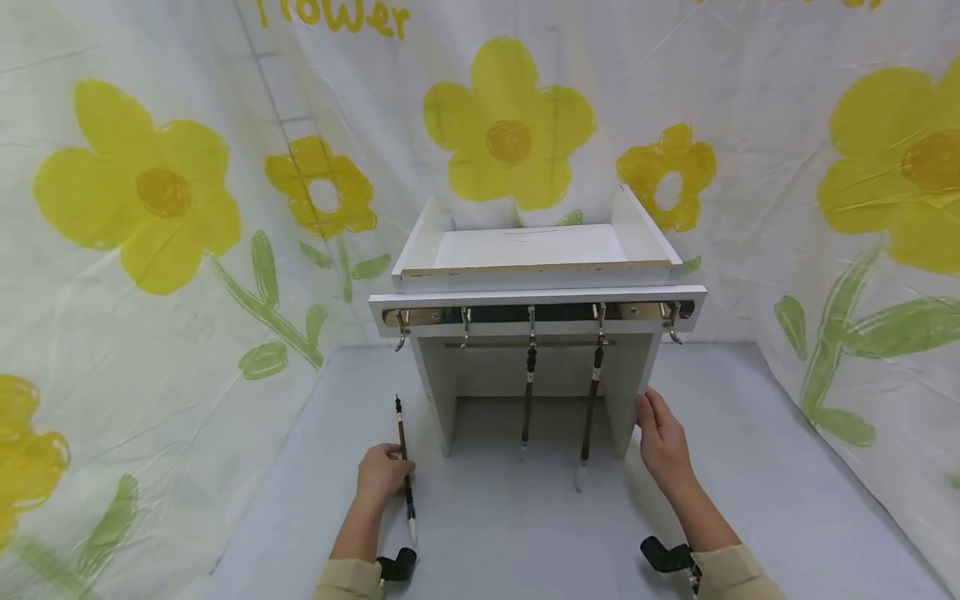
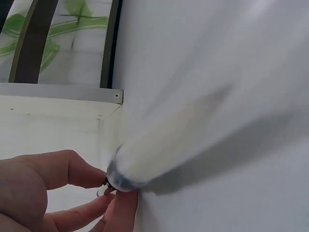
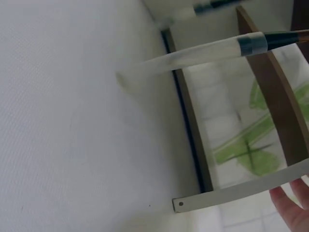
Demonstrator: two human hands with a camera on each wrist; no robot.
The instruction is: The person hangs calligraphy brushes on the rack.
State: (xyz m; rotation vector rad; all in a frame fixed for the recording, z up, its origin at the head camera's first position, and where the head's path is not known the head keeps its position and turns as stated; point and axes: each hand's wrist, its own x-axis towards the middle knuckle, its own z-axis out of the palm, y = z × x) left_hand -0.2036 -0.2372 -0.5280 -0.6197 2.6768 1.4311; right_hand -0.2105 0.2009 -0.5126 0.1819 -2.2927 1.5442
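In the head view my left hand (image 1: 381, 473) pinches a calligraphy brush (image 1: 402, 433) by its dark handle, left of a white wooden rack (image 1: 537, 296). The brush's pale bristles (image 2: 174, 137) point toward the camera in the left wrist view, with thumb and fingertips at the base behind them. My right hand (image 1: 665, 442) touches the outer face of the rack's right side panel, its fingers (image 3: 285, 205) fairly straight against it in the right wrist view. Two more brushes, one in the middle (image 1: 529, 392) and one to its right (image 1: 592, 400), hang bristles down from the rack's hooks.
A shiny metal rail (image 1: 450, 316) with several hooks runs along the rack's front; the two left hooks and the far right one hold nothing. An open white tray (image 1: 532, 246) forms the top. Behind the pale tabletop (image 1: 525, 542) hangs a flower-painted sheet (image 1: 300, 83).
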